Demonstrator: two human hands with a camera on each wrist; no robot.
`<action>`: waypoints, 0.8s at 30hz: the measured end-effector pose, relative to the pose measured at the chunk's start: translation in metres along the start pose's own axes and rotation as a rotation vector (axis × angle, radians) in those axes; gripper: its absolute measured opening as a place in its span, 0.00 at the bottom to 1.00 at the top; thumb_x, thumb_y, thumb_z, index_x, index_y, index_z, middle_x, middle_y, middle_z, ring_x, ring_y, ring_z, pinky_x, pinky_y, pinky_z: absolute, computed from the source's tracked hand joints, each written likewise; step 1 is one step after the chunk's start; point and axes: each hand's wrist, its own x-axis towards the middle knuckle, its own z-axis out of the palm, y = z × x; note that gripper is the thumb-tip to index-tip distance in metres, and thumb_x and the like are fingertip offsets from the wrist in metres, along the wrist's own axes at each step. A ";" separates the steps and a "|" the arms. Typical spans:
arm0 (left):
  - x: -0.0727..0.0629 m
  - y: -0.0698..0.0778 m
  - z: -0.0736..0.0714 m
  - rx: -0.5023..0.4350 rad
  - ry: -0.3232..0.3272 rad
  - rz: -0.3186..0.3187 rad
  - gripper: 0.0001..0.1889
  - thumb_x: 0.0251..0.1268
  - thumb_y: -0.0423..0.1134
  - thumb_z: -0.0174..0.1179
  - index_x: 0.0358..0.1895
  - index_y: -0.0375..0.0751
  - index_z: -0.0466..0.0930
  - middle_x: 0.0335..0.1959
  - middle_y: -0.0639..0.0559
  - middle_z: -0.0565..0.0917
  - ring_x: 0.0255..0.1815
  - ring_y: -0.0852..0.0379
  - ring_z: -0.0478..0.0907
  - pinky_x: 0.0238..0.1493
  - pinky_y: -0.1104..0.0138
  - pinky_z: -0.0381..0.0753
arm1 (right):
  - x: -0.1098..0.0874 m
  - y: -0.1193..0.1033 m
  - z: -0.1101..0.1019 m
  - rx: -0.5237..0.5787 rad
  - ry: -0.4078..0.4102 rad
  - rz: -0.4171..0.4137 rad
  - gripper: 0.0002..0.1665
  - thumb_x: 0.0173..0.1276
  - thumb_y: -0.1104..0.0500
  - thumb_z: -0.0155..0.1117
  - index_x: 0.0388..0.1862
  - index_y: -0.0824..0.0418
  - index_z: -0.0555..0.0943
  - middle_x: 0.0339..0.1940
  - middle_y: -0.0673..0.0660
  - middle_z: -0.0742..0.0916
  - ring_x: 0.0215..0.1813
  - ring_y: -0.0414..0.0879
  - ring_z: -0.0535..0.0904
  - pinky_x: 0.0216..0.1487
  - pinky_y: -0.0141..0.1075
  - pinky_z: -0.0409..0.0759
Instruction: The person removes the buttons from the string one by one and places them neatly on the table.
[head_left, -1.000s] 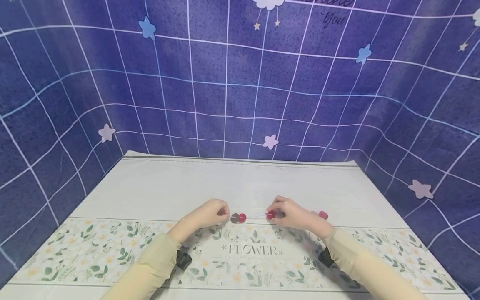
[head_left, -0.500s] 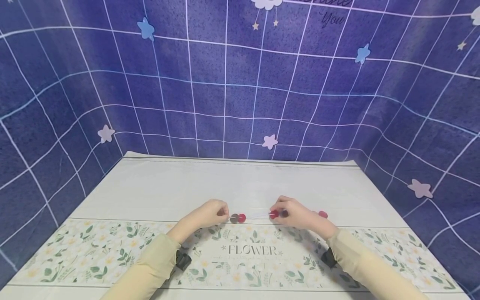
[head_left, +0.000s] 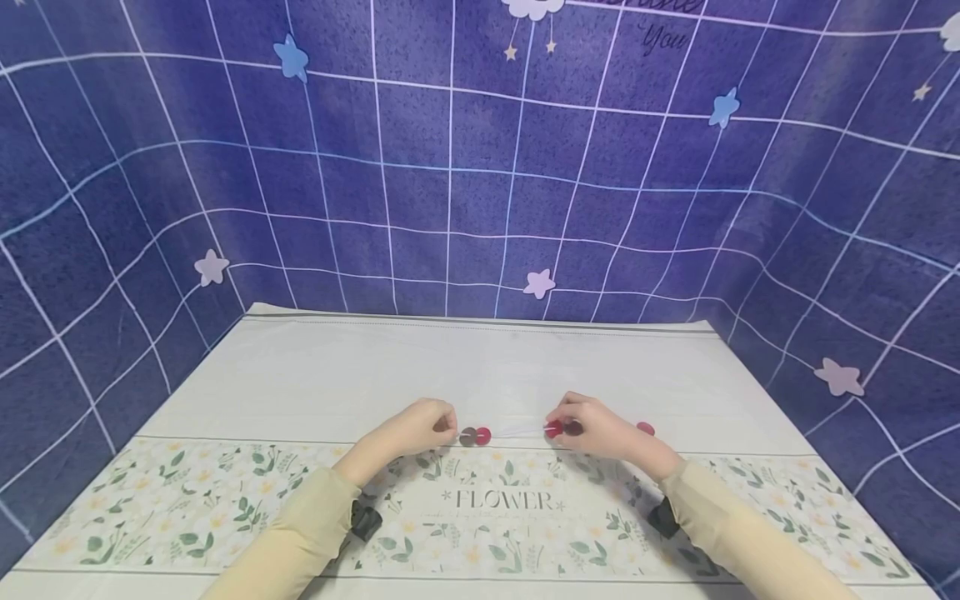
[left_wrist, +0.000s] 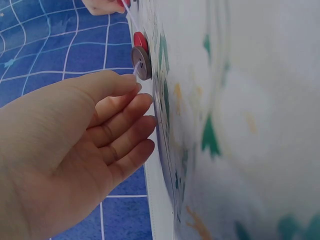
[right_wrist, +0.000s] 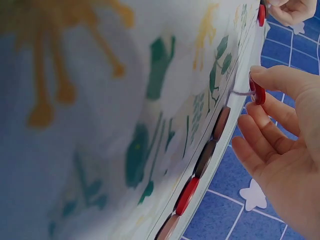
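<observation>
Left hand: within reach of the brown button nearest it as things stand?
Likely yes. The left hand seems to pinch the string right beside the brown button; nothing but string shows between, though it may need to let go first.

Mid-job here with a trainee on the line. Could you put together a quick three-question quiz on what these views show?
1. What color is the button pinched in the right hand?
A) Green
B) Red
C) White

2. True or false: along the string, the brown button sits nearer the left hand than the red button next to it.

3. In the right wrist view, how many are visible in the row of buttons near the right hand?

Key: 1. B. 2. True. 3. Four.
</observation>
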 end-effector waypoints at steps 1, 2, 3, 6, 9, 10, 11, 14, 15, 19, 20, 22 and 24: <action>0.000 0.000 0.000 0.004 -0.001 0.003 0.05 0.60 0.40 0.61 0.28 0.49 0.77 0.30 0.57 0.81 0.38 0.59 0.78 0.49 0.59 0.79 | -0.001 0.000 0.000 0.000 0.002 -0.002 0.16 0.56 0.63 0.67 0.45 0.65 0.82 0.34 0.53 0.80 0.35 0.43 0.76 0.40 0.33 0.80; 0.000 0.000 0.000 0.006 0.000 0.004 0.05 0.60 0.40 0.61 0.28 0.49 0.77 0.30 0.58 0.81 0.38 0.59 0.78 0.49 0.59 0.79 | -0.001 0.001 -0.001 0.001 0.002 -0.003 0.16 0.56 0.63 0.67 0.45 0.66 0.82 0.34 0.53 0.80 0.35 0.43 0.76 0.40 0.33 0.80; 0.000 0.000 0.000 0.008 0.002 0.008 0.05 0.60 0.39 0.61 0.28 0.49 0.77 0.30 0.58 0.81 0.37 0.59 0.78 0.49 0.59 0.79 | -0.002 0.001 -0.001 0.004 0.001 -0.004 0.16 0.57 0.63 0.67 0.45 0.66 0.82 0.35 0.53 0.80 0.35 0.43 0.77 0.40 0.33 0.80; 0.000 0.001 0.000 0.010 0.005 0.011 0.05 0.59 0.39 0.61 0.27 0.49 0.77 0.30 0.58 0.81 0.37 0.59 0.78 0.48 0.59 0.79 | -0.004 0.002 -0.003 0.006 -0.002 -0.003 0.17 0.57 0.62 0.67 0.46 0.66 0.82 0.35 0.53 0.80 0.35 0.43 0.77 0.40 0.34 0.80; -0.001 0.002 0.000 0.003 0.006 0.009 0.05 0.59 0.39 0.61 0.27 0.48 0.77 0.30 0.57 0.81 0.37 0.59 0.78 0.48 0.58 0.79 | -0.005 0.003 -0.004 0.007 -0.002 0.002 0.17 0.57 0.62 0.67 0.46 0.66 0.82 0.35 0.53 0.80 0.35 0.43 0.76 0.39 0.34 0.80; -0.001 0.003 -0.001 0.002 0.004 0.005 0.05 0.59 0.39 0.61 0.27 0.48 0.77 0.30 0.57 0.81 0.37 0.58 0.78 0.48 0.58 0.79 | -0.006 0.003 -0.004 0.008 0.000 0.001 0.17 0.57 0.62 0.67 0.46 0.66 0.82 0.35 0.53 0.80 0.35 0.43 0.76 0.39 0.34 0.80; -0.001 0.003 -0.001 0.002 0.002 0.002 0.05 0.59 0.39 0.61 0.27 0.48 0.77 0.30 0.57 0.81 0.38 0.58 0.78 0.48 0.58 0.79 | -0.007 0.004 -0.004 0.008 0.002 0.001 0.17 0.57 0.62 0.67 0.46 0.66 0.82 0.35 0.54 0.80 0.34 0.44 0.76 0.38 0.34 0.80; -0.001 0.004 -0.001 0.004 0.003 0.007 0.05 0.59 0.38 0.61 0.27 0.48 0.77 0.30 0.56 0.81 0.38 0.57 0.78 0.49 0.58 0.79 | -0.008 0.006 -0.004 0.000 0.017 -0.009 0.16 0.56 0.62 0.67 0.45 0.66 0.82 0.35 0.54 0.80 0.35 0.44 0.77 0.39 0.34 0.81; -0.001 0.004 -0.001 0.004 0.002 0.006 0.05 0.59 0.38 0.61 0.27 0.48 0.77 0.30 0.56 0.81 0.38 0.57 0.78 0.49 0.58 0.79 | -0.009 0.007 -0.004 0.000 0.020 -0.010 0.16 0.56 0.62 0.67 0.45 0.66 0.82 0.35 0.54 0.80 0.35 0.44 0.77 0.39 0.34 0.81; -0.001 0.003 0.000 0.003 0.006 0.003 0.05 0.59 0.38 0.61 0.27 0.48 0.77 0.30 0.57 0.81 0.38 0.57 0.78 0.49 0.58 0.79 | -0.011 0.009 -0.004 -0.015 0.028 -0.008 0.16 0.56 0.62 0.67 0.45 0.65 0.82 0.35 0.52 0.80 0.35 0.44 0.77 0.39 0.35 0.81; 0.000 0.003 0.000 0.002 0.005 0.000 0.05 0.59 0.38 0.61 0.27 0.48 0.77 0.30 0.57 0.81 0.38 0.57 0.78 0.49 0.58 0.79 | -0.011 0.009 -0.005 -0.017 0.026 0.000 0.17 0.56 0.62 0.68 0.45 0.65 0.82 0.35 0.52 0.80 0.35 0.43 0.77 0.40 0.35 0.81; 0.000 0.003 0.000 0.005 0.004 -0.003 0.04 0.59 0.38 0.61 0.27 0.48 0.77 0.30 0.57 0.81 0.38 0.58 0.78 0.49 0.58 0.79 | -0.012 0.008 -0.006 -0.021 0.019 0.016 0.17 0.56 0.62 0.68 0.46 0.65 0.82 0.35 0.51 0.80 0.35 0.43 0.77 0.40 0.35 0.81; 0.000 0.002 0.000 0.005 0.005 0.002 0.04 0.59 0.37 0.61 0.27 0.47 0.77 0.30 0.57 0.81 0.37 0.58 0.78 0.48 0.58 0.79 | -0.012 0.007 -0.007 -0.021 0.010 0.037 0.18 0.56 0.61 0.68 0.46 0.65 0.82 0.36 0.51 0.80 0.36 0.43 0.77 0.41 0.36 0.80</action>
